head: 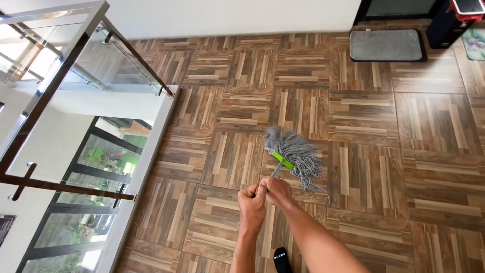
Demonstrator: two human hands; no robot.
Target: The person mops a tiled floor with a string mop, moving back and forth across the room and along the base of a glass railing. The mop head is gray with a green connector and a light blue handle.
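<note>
Grey mop [295,154] handle mostly hidden by both fists [262,194].

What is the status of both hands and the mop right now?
Left hand and right hand: both in a closed grip on mop handle. Grey mop head on wood-pattern floor. Nothing blocking nearby.

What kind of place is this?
Likely an upstairs landing in a home: a glass railing overlooks a lower level, a grey mat lies by a doorway, and both hands grip a mop.
</note>
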